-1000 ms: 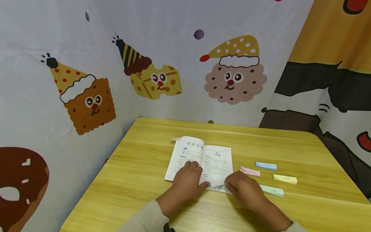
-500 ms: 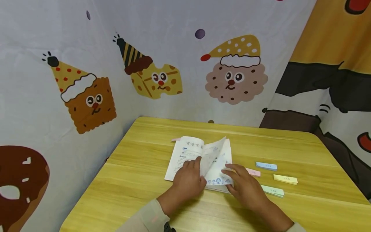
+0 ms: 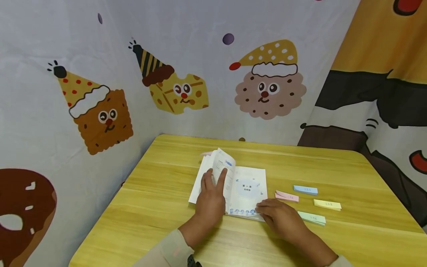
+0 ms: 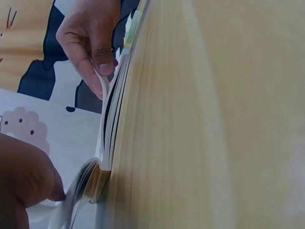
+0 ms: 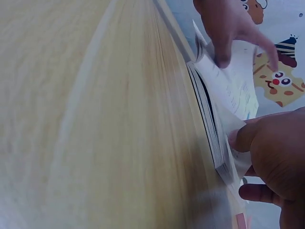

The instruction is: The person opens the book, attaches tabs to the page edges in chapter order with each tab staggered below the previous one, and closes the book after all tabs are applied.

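Note:
An open book (image 3: 248, 191) lies on the wooden table, its right page showing blue print with a row of small figures along the bottom. My left hand (image 3: 211, 202) presses a half-raised leaf toward the left side, fingers straight. In the right wrist view this left hand (image 5: 233, 28) spreads over the page. My right hand (image 3: 283, 218) pinches the lower right corner of the right-hand pages. Thumb and fingers of the right hand (image 4: 93, 40) close on a few lifted leaves in the left wrist view, apart from the thicker stack below. A pink tab (image 3: 206, 153) sticks out at the book's upper left.
Right of the book lie folded paper strips: pink (image 3: 287, 196), blue (image 3: 305, 190), yellow (image 3: 327, 204) and green (image 3: 311, 218). The green one is beside my right hand. A cartoon-printed cloth (image 3: 186, 29) hangs behind the wooden table (image 3: 140, 222).
A leaf has turned from right to left, baring the blue-printed page. My left hand shifted slightly left and up onto the turned leaf. The right hand opened, then returned to the page corner.

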`<state>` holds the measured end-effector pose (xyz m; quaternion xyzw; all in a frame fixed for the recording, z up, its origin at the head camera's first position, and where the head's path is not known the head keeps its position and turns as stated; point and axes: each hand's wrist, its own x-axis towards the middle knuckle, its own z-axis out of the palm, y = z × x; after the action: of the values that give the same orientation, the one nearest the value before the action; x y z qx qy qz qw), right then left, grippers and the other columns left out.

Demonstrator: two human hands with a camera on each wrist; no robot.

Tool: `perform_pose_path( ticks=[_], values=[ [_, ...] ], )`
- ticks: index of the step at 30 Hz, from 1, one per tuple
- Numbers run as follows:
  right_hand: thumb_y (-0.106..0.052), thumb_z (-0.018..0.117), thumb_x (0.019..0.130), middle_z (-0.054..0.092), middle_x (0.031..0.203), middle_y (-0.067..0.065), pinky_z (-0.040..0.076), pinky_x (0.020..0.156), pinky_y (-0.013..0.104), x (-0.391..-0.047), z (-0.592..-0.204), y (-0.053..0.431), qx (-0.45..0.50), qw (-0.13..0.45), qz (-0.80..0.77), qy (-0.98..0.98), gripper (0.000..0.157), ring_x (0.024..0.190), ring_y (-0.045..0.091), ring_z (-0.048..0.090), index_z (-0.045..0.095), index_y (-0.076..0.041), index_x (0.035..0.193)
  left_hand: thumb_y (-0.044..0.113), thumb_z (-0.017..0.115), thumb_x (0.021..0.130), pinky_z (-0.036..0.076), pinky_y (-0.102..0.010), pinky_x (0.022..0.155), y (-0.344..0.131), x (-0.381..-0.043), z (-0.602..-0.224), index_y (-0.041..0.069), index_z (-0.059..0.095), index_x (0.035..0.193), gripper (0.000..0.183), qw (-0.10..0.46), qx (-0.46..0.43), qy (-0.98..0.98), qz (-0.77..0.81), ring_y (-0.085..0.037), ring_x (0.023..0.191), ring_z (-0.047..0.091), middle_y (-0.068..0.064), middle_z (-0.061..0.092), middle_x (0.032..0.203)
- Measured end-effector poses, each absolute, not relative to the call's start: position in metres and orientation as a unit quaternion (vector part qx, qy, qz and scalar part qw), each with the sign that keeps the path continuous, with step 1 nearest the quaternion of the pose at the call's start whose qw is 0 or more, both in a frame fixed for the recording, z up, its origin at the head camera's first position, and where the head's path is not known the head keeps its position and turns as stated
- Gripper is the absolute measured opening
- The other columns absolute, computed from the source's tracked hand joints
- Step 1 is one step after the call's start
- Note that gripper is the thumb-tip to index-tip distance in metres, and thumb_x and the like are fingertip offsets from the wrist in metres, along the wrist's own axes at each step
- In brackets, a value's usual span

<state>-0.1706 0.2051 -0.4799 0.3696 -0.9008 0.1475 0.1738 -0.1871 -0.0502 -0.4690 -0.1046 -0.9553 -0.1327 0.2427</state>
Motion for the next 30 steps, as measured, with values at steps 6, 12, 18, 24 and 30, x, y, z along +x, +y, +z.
perform_pose_path(
  ticks=[6, 12, 18, 24, 30],
  values=[
    [-0.010, 0.076, 0.075, 0.066, 0.106, -0.007, 0.049, 0.083, 0.034, -0.1704, -0.4805, 0.2051, 0.360, 0.154, 0.139, -0.910, 0.025, 0.101, 0.013, 0.059, 0.075, -0.018, 0.098, 0.006, 0.069, 0.080, 0.021, -0.055, 0.105, -0.0531, -0.1895, -0.4680, 0.036, 0.050, 0.135, 0.065, 0.216, -0.121, -0.968, -0.050, -0.045, 0.137, 0.003, -0.021, 0.013, 0.150],
    [-0.010, 0.075, 0.077, 0.066, 0.107, -0.007, 0.049, 0.082, 0.034, -0.1700, -0.4817, 0.2045, 0.355, 0.138, 0.137, -0.914, 0.024, 0.102, 0.013, 0.059, 0.075, -0.018, 0.099, 0.005, 0.069, 0.080, 0.012, -0.050, 0.109, -0.0555, -0.1873, -0.4660, 0.021, 0.068, 0.107, 0.032, 0.191, -0.215, -0.958, 0.005, -0.037, 0.137, 0.018, -0.008, 0.037, 0.143],
    [-0.009, 0.075, 0.076, 0.066, 0.107, -0.006, 0.050, 0.081, 0.034, -0.1697, -0.4822, 0.2047, 0.361, 0.139, 0.140, -0.911, 0.024, 0.101, 0.013, 0.059, 0.075, -0.017, 0.098, 0.004, 0.064, 0.085, 0.043, -0.032, 0.091, -0.0550, -0.1847, -0.4682, 0.014, 0.062, 0.106, 0.024, 0.148, -0.256, -0.955, -0.026, -0.022, 0.110, 0.049, -0.002, 0.054, 0.114],
    [-0.008, 0.075, 0.076, 0.066, 0.107, -0.005, 0.050, 0.080, 0.034, -0.1693, -0.4818, 0.2047, 0.363, 0.143, 0.140, -0.910, 0.023, 0.101, 0.014, 0.060, 0.076, -0.016, 0.098, 0.042, 0.058, 0.091, 0.045, -0.039, 0.087, -0.0522, -0.1822, -0.4709, 0.027, 0.060, 0.121, 0.034, 0.087, -0.250, -0.963, -0.044, -0.029, 0.111, 0.046, -0.009, 0.048, 0.125],
    [-0.013, 0.074, 0.078, 0.065, 0.109, -0.006, 0.049, 0.082, 0.035, -0.1683, -0.4798, 0.2042, 0.353, 0.128, 0.145, -0.915, 0.021, 0.104, 0.014, 0.058, 0.075, -0.016, 0.099, 0.050, 0.060, 0.086, 0.039, -0.045, 0.094, -0.0510, -0.1819, -0.4715, 0.031, 0.063, 0.119, 0.037, 0.056, -0.251, -0.966, -0.031, -0.037, 0.117, 0.043, -0.016, 0.043, 0.130]
  ],
)
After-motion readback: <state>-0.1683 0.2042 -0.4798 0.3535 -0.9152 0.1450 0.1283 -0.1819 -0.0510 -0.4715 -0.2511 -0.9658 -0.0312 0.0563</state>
